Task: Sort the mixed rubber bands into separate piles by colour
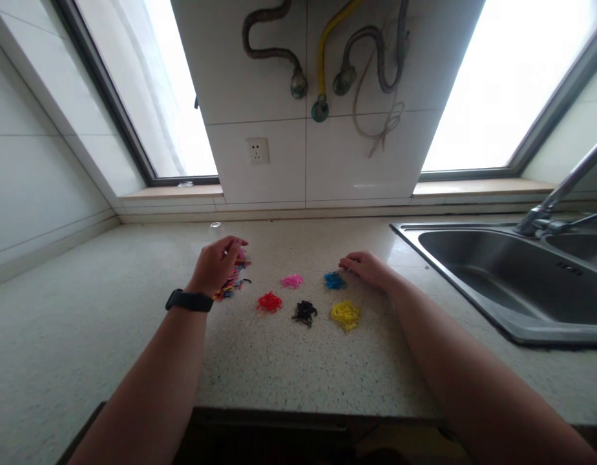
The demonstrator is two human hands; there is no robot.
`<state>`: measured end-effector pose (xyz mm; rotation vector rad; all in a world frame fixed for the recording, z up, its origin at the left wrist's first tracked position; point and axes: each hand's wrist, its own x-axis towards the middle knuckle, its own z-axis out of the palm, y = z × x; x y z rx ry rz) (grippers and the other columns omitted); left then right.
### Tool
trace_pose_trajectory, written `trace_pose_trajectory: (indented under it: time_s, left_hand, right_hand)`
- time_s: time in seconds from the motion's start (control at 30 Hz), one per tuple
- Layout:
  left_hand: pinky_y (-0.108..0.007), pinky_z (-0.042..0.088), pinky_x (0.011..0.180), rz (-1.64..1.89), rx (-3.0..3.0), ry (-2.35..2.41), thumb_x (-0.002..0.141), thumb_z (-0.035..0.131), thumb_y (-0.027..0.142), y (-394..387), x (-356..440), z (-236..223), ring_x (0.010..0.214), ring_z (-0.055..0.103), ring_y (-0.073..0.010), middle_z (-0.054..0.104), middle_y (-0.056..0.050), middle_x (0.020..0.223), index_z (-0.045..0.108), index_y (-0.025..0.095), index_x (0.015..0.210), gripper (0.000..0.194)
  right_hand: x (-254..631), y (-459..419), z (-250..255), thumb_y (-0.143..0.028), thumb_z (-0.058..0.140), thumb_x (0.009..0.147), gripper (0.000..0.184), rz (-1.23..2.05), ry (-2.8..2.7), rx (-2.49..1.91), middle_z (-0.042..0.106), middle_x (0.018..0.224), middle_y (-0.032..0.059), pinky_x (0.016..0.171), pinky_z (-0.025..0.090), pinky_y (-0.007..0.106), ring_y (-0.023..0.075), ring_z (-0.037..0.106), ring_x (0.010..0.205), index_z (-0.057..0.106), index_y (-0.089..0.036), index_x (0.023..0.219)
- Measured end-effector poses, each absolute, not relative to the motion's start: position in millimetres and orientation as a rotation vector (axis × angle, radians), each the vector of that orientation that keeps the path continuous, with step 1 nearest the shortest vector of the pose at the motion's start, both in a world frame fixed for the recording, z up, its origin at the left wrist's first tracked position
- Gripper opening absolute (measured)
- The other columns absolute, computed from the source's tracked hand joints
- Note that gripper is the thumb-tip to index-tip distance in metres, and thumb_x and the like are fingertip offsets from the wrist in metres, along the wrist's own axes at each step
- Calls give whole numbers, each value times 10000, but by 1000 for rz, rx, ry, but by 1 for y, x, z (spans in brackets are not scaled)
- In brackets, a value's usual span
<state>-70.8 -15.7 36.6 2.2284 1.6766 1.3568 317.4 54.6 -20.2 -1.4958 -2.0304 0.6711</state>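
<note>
Small heaps of rubber bands lie on a speckled countertop (298, 368): pink (292, 281), blue (334, 280), red (269, 301), black (304, 312) and yellow (345, 314). A mixed, many-coloured heap (233, 282) lies to their left. My left hand (217, 263), a black band on its wrist, hovers over the mixed heap with fingers curled and pinched together; what they hold is too small to name. My right hand (366, 266) rests on the counter just right of the blue heap, fingers loosely bent and touching the surface.
A steel sink (497, 278) with a tap (560, 194) takes up the right side. A tiled wall with a socket (257, 150) and hoses (322, 58) stands behind, between two windows. The counter's front edge runs along the bottom.
</note>
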Motion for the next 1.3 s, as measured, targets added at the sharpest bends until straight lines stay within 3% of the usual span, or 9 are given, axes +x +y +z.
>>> trace_pose_trajectory:
  time_s: [0.2,0.4,0.63,0.93,1.17,1.3]
  left_hand:
    - [-267,436,632,1165,2154,1919,942,401,483,-3,-103,31,691,632,-182,699,-42,739,738,193,931,444]
    - [-302,428,662,849,2219,2057,891,483,532,5,-119,20,776,667,-233,742,-82,840,748,238,887,396]
    - [-296,429,645,568,2235,1985,793,618,499,6,-126,12,755,665,-219,738,-62,846,752,250,881,296]
    - [-270,417,653,458,2150,1968,751,644,475,10,-127,7,765,651,-196,734,-44,839,742,234,855,280]
    - [-277,396,631,468,2182,2013,775,615,494,16,-128,-1,760,638,-209,721,-65,834,711,222,842,296]
    - [-287,388,627,457,2197,2025,786,597,504,17,-127,-1,748,633,-214,714,-74,828,709,219,828,309]
  right_hand:
    - [318,54,-17,-491,532,869,414,689,-2031,-1500,740,806,92,649,429,304,194,612,708,775,-157,895]
    - [319,55,-17,-480,545,867,392,691,-2041,-1492,752,854,97,686,450,305,210,637,765,779,-168,900]
    - [318,53,-17,-499,516,876,425,670,-2051,-1510,735,800,88,614,415,296,177,589,663,776,-165,908]
    - [320,59,-23,-545,524,862,447,669,-2057,-1473,700,720,58,586,402,273,159,568,626,769,-171,871]
    - [319,58,-21,-485,537,871,386,653,-2070,-1473,735,819,75,665,437,285,190,620,740,771,-178,882]
    - [319,58,-20,-489,532,869,392,645,-2071,-1487,730,790,67,635,428,285,181,609,693,772,-181,901]
